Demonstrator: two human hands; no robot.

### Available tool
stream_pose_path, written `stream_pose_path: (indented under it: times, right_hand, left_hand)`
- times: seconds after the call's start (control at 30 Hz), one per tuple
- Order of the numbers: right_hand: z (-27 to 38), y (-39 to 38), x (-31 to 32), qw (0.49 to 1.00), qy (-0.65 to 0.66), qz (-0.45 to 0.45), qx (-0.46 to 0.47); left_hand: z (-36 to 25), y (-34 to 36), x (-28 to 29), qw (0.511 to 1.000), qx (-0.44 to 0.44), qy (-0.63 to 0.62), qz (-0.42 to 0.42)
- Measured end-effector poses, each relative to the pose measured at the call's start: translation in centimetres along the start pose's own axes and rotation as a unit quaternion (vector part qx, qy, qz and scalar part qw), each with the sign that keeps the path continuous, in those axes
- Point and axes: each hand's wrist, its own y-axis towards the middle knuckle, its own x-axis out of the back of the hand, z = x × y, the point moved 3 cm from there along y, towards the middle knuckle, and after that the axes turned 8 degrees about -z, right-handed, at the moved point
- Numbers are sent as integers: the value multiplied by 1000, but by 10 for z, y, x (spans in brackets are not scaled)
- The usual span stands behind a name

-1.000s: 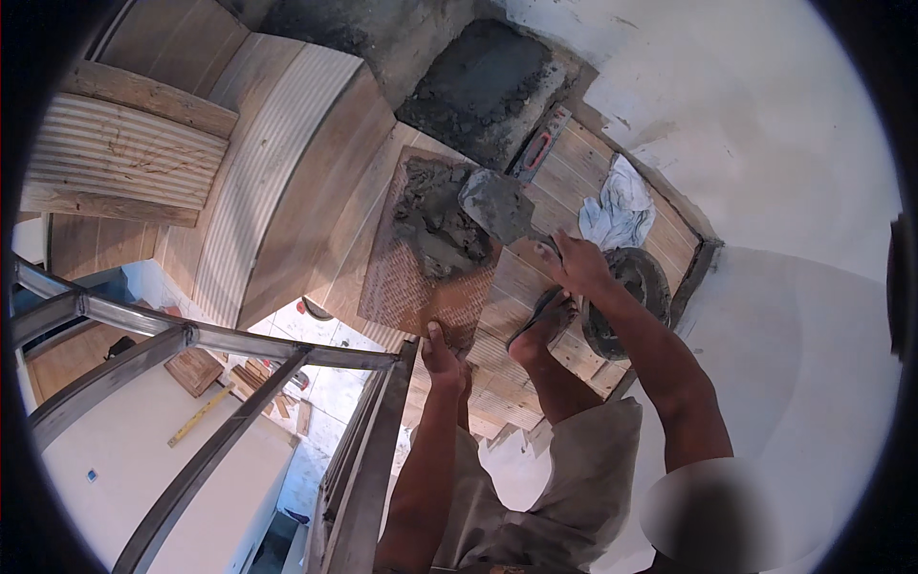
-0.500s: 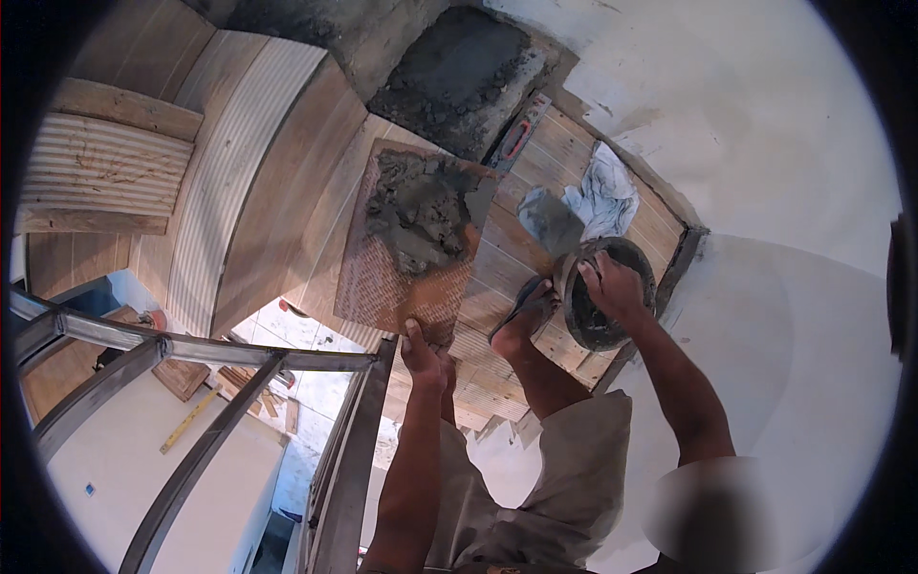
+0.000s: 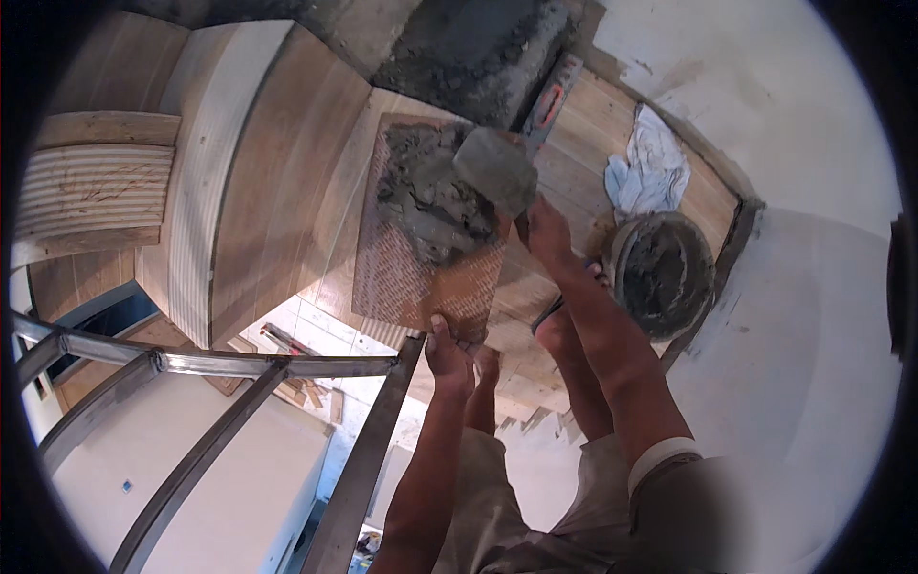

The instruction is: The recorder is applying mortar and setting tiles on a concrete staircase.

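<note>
My left hand grips the near edge of a reddish-brown tile, its thumb on top. The tile's textured back faces up. A thick heap of wet grey mortar covers much of its far half. My right hand is closed around the handle of a trowel. The trowel's grey-coated blade lies over the right side of the mortar. To the right of my right forearm stands a round black bucket with grey mortar inside.
A spirit level and a white cloth lie on the wood-look floor beyond. Fresh dark mortar covers the step at the back. Wood-look stairs drop away left, beside a metal railing. A pale wall bounds the right.
My right hand has moved left from the bucket to the tile, bringing the trowel onto the mortar. My left hand keeps its grip on the tile.
</note>
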Motion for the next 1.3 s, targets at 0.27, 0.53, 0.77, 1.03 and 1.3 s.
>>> stream_pose_path:
  times: [0.27,0.53,0.77,1.03,1.3]
  right_hand:
    - [-16,-101,60,977,-94,112,-154]
    - [89,-91,166,1000,-11,16,-21]
    - [153,-6,164,954,-151,259,-30]
    - [126,37,149,943,-191,271,-16]
    - [137,-2,154,838,212,424,-271]
  left_hand:
    - [-8,4,15,999,-2,-11,-34]
    - [-2,9,15,1000,-4,-3,-5]
    - [0,12,15,1000,20,-15,-4]
    - [2,4,5,999,-9,-31,-14]
    - [-1,11,13,999,0,-23,-43]
